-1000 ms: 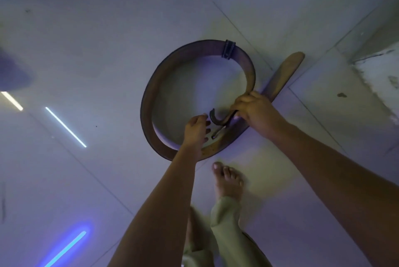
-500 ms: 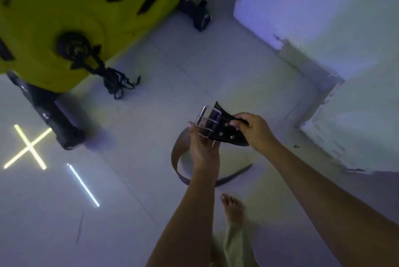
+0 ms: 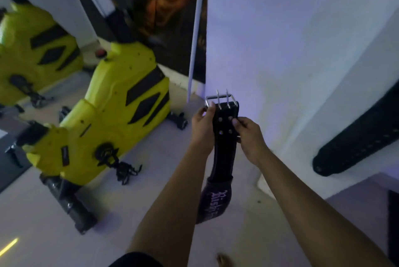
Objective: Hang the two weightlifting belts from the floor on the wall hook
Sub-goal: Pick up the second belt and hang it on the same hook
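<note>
A pale wall (image 3: 291, 40) fills the upper right of the frame, above a light floor (image 3: 151, 180). A yellow exercise machine (image 3: 112, 120) stands at centre left, well apart from the person. At far right a second black belt (image 3: 354, 148) slants across the wall. In the centre a black weightlifting belt (image 3: 222, 154) hangs upright, its metal buckle (image 3: 220, 99) on top. The left hand (image 3: 201, 128) grips its left edge and the right hand (image 3: 250, 135) pinches its right edge.

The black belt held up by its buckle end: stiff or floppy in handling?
Probably semi-stiff: the black belt hangs below both hands in a gentle curve, not crumpled. The left hand and right hand both grip it, hinting at some weight. The buckle prongs could snag.
</note>
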`<state>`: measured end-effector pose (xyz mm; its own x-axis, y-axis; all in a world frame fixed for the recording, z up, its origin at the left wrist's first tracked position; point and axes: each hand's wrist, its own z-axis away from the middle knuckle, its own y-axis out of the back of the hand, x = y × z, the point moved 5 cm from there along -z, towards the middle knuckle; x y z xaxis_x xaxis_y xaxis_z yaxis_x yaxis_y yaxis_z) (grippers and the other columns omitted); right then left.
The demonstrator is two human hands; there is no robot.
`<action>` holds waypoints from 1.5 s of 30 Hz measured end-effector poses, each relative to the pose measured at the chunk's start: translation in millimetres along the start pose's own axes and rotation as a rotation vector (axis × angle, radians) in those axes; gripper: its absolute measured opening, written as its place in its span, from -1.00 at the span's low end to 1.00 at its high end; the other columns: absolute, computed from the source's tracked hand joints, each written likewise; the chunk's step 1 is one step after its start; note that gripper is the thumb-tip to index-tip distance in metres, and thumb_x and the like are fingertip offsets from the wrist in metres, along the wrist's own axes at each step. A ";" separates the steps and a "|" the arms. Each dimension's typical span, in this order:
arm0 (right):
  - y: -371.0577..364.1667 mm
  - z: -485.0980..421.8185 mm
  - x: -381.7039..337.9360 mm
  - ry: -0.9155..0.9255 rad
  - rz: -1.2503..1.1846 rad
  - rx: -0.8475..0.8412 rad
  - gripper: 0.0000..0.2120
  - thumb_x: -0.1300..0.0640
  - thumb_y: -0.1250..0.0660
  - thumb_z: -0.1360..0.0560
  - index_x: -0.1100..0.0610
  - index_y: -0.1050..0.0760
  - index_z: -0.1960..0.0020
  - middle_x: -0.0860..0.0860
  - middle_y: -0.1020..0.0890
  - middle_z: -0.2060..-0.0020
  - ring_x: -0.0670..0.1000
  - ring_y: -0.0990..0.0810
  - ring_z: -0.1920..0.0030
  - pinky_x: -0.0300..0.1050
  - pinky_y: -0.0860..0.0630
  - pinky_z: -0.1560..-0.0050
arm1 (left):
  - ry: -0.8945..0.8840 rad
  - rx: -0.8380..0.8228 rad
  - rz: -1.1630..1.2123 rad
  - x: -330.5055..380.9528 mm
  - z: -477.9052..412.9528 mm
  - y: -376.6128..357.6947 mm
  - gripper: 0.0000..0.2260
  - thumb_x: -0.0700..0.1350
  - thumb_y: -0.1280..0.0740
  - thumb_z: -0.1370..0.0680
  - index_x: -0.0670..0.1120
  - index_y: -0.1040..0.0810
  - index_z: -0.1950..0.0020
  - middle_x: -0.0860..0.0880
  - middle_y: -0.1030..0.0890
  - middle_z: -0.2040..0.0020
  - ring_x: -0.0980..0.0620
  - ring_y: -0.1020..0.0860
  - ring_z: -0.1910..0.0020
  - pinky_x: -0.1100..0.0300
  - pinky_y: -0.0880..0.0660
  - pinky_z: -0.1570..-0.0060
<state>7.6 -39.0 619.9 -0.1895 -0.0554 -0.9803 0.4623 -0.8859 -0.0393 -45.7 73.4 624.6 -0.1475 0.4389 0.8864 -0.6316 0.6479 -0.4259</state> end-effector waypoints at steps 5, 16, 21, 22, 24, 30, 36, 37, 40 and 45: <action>36.8 26.1 -110.0 0.165 -0.271 0.132 -0.82 0.27 -0.16 -0.58 0.10 -0.48 0.13 0.02 -0.58 0.23 -0.07 -0.54 0.29 -0.24 -0.46 0.30 | -0.127 -0.252 -0.035 85.9 18.9 -98.9 -0.66 -0.09 -0.23 -0.59 -0.39 -0.50 -0.10 -0.23 -0.65 0.12 -0.14 -0.63 0.17 0.03 -0.60 0.09; 175.6 87.4 -311.3 0.563 -0.424 0.250 -0.85 0.22 -0.15 -0.58 0.17 -0.50 0.00 0.08 -0.61 0.15 0.01 -0.60 0.18 -0.13 -0.57 0.14 | -0.340 -0.665 0.015 194.5 81.9 -326.6 -0.62 -0.07 -0.24 -0.56 -0.36 -0.45 -0.21 -0.28 -0.59 -0.05 -0.22 -0.56 -0.05 -0.13 -0.46 -0.20; 242.2 109.3 -375.2 0.677 -0.410 0.344 -0.87 0.10 -0.22 -0.57 0.11 -0.51 0.05 0.08 -0.62 0.12 0.05 -0.62 0.12 0.03 -0.56 -0.03 | -0.457 -0.803 0.033 213.5 115.3 -419.3 -0.80 -0.12 -0.19 -0.61 0.08 -0.49 -0.19 -0.15 -0.62 -0.01 -0.09 -0.60 0.02 0.00 -0.53 -0.13; 254.1 113.4 -385.2 0.687 -0.408 0.360 -0.87 0.08 -0.23 -0.56 0.11 -0.51 0.05 0.09 -0.62 0.10 0.07 -0.62 0.10 0.07 -0.55 -0.07 | -0.502 -0.828 0.016 217.6 122.3 -435.8 -0.79 -0.13 -0.18 -0.61 0.09 -0.52 -0.16 -0.16 -0.62 -0.03 -0.10 -0.59 0.00 -0.03 -0.52 -0.16; 276.8 120.0 -404.8 0.725 -0.419 0.376 -0.88 0.07 -0.23 -0.56 0.10 -0.50 0.06 0.08 -0.62 0.11 0.07 -0.62 0.11 0.08 -0.53 -0.10 | -0.570 -0.862 -0.004 225.9 134.7 -465.8 -0.77 -0.13 -0.16 -0.62 0.00 -0.56 -0.17 -0.19 -0.62 -0.09 -0.13 -0.59 -0.09 -0.09 -0.48 -0.24; 321.9 131.4 -460.5 0.794 -0.367 0.424 -0.85 0.07 -0.24 -0.56 0.12 -0.52 0.01 0.10 -0.63 0.12 0.10 -0.64 0.15 0.03 -0.59 0.07 | -0.731 -0.922 -0.043 257.2 156.9 -527.1 -0.77 -0.23 -0.28 -0.54 -0.09 -0.55 -0.19 -0.16 -0.59 -0.13 -0.21 -0.53 -0.22 -0.15 -0.43 -0.29; 337.2 135.3 -490.0 0.723 -0.181 0.447 -0.72 0.12 -0.28 -0.53 0.21 -0.51 -0.20 0.16 -0.64 -0.06 0.16 -0.63 -0.05 0.09 -0.58 -0.08 | -0.716 -0.895 0.072 266.8 162.3 -550.5 -0.85 -0.30 -0.24 -0.55 -0.11 -0.54 -0.03 -0.21 -0.57 -0.04 -0.05 -0.57 0.07 0.08 -0.54 -0.06; 338.8 137.7 -491.8 0.727 -0.154 0.458 -0.75 0.18 -0.27 -0.53 0.24 -0.52 -0.18 0.16 -0.64 -0.01 0.16 -0.63 -0.01 0.09 -0.57 -0.07 | -0.698 -0.896 0.091 266.5 162.8 -552.9 -0.85 -0.30 -0.24 -0.55 -0.10 -0.54 -0.01 -0.19 -0.57 -0.01 -0.03 -0.57 0.09 0.13 -0.54 -0.01; 345.0 148.1 -503.8 0.788 -0.143 0.550 -0.88 0.29 -0.28 -0.51 0.19 -0.59 0.04 0.11 -0.65 0.17 0.11 -0.63 0.14 0.02 -0.60 0.05 | -0.650 -0.940 0.144 268.6 165.4 -560.1 -0.83 -0.29 -0.27 -0.54 -0.05 -0.53 -0.03 -0.16 -0.59 0.04 -0.06 -0.58 0.08 0.08 -0.56 -0.03; 346.5 160.4 -516.7 0.822 -0.115 0.593 -0.83 0.22 -0.32 -0.51 0.15 -0.53 0.27 0.09 -0.61 0.32 0.08 -0.58 0.31 -0.02 -0.59 0.16 | -0.656 -0.963 0.232 289.9 173.7 -569.4 -0.82 -0.37 -0.27 -0.52 -0.14 -0.55 -0.02 -0.12 -0.61 0.14 0.04 -0.62 0.22 0.21 -0.60 0.10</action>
<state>126.7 -391.3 1143.9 0.5508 0.1802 -0.8150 -0.0673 -0.9637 -0.2585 139.0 -276.4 1155.5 -0.7218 0.3862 0.5743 0.2523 0.9195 -0.3013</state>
